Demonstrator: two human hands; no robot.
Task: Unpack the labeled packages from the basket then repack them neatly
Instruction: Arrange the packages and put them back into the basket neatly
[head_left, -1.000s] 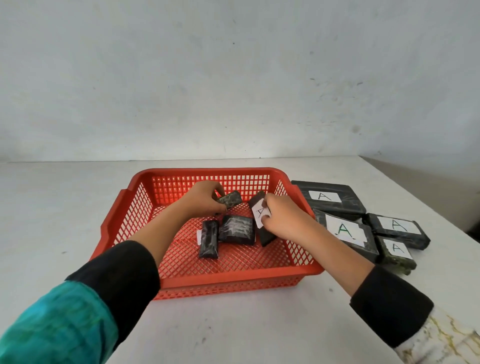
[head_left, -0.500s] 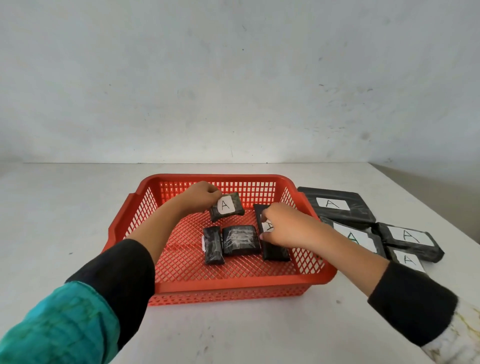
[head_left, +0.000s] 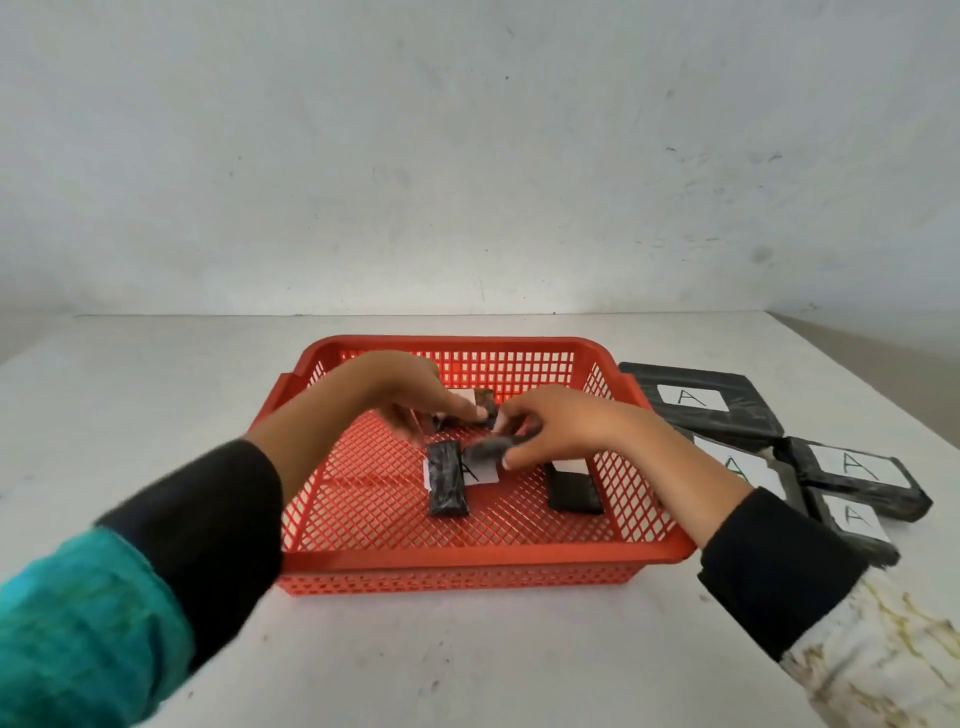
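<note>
A red mesh basket (head_left: 467, 558) stands mid-table. Inside it, my left hand (head_left: 410, 395) pinches a small black package with a white label (head_left: 480, 404) near the back wall. Beside it, my right hand (head_left: 561, 426) grips the middle black package (head_left: 485, 448) and tilts it up, so its white "A" label (head_left: 480, 472) shows underneath. A narrow black package (head_left: 445, 480) lies just left of it. Another black package (head_left: 574, 488) lies flat at the basket's right side.
Right of the basket, several black packages with "A" labels lie on the white table: a large one (head_left: 696, 402), one behind my right forearm (head_left: 737, 467), and two smaller ones (head_left: 852, 470) (head_left: 854, 519). A white wall stands behind.
My right hand let go of the long package at the right, which now lies flat, and moved left to lift the middle package's edge. My left hand shifted slightly with the back package.
</note>
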